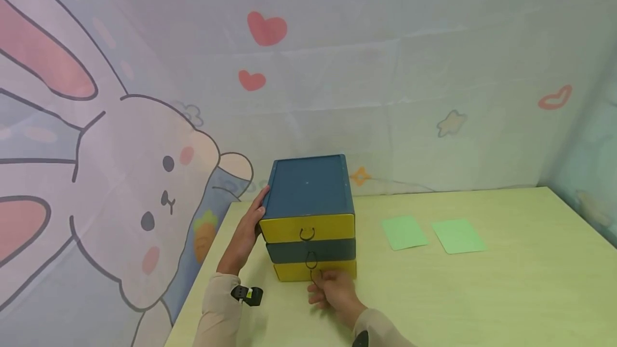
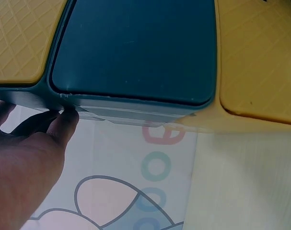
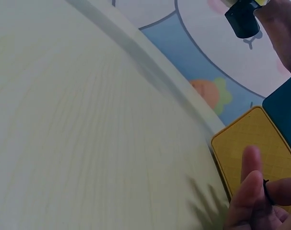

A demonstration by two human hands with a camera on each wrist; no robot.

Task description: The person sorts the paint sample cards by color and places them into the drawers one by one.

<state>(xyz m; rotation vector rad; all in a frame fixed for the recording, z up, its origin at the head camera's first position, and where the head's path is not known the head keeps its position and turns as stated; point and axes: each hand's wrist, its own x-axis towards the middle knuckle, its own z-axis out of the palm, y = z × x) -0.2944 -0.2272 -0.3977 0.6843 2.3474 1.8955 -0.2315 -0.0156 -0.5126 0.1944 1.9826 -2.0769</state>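
Observation:
A three-tier drawer box (image 1: 308, 189) with a dark blue top stands on the table. Its top drawer (image 1: 281, 231) and bottom drawer (image 1: 291, 273) have yellow fronts; the middle drawer (image 1: 288, 253) is dark blue-green. Each front carries a thin black loop pull. At the bottom drawer, my right hand (image 1: 337, 294) pinches the black loop (image 3: 266, 190) between finger and thumb. My left hand (image 1: 245, 237) rests along the box's left side near the top tier, its fingertips (image 2: 68, 117) touching the side wall. All three drawers look closed in the head view.
Two light green paper squares, a left one (image 1: 405, 232) and a right one (image 1: 459, 236), lie on the pale yellow table (image 1: 530, 283) to the right of the box. A cartoon-printed cloth (image 1: 409, 68) hangs behind the table and along its left side.

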